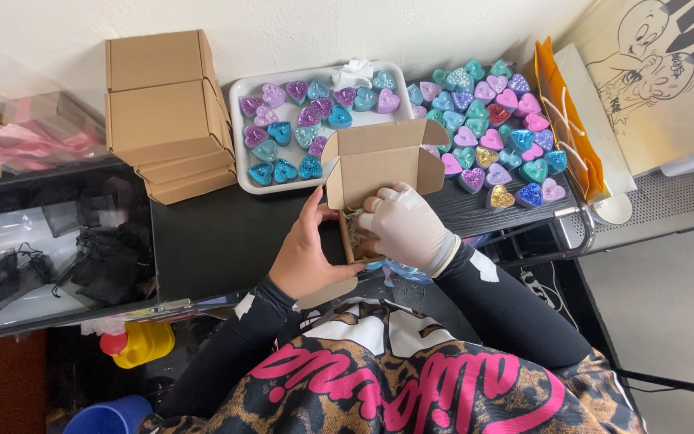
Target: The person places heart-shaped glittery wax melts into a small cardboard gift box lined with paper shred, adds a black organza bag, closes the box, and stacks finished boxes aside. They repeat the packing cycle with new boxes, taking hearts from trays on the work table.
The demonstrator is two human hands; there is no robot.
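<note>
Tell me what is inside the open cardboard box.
Inside the open cardboard box, pale shredded filler shows between the left hand and gloved right hand. The hands cover the rest.

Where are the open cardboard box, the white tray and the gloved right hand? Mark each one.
open cardboard box (375, 165): head view, inside of raised lid.
white tray (238, 133): head view, left rim.
gloved right hand (407, 225): head view, back of hand.
</note>
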